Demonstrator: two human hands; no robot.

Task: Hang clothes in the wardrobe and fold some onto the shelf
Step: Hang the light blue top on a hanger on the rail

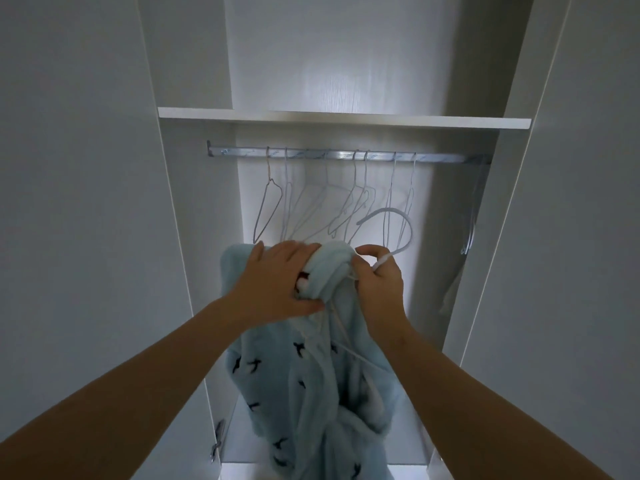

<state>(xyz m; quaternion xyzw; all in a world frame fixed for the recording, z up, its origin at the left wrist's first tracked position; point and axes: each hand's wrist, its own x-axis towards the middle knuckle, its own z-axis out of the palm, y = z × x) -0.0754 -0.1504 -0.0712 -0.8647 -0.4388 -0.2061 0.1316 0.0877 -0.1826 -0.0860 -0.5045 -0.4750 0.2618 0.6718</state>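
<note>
The left hand [277,282] is clamped on the bunched collar of a pale blue fleece robe [294,393], which hangs below both hands. The right hand [379,282], just beside it, pinches the neck of a white hanger [398,220], below the rail [346,155]. The robe looks soft, bulky and fairly heavy, likely to slip off, so hold at the collar and hook.

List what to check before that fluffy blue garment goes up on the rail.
1. White hanger hook sticks up clear: ok.
2. Right hand grips the hanger neck: ok.
3. Blue garment seated on the hanger: cannot tell; left hand grips its bunched collar.
4. Free stretch on the rail right of the empty hangers: ok.
5. Hook over the rail: not ok, below it.
</note>
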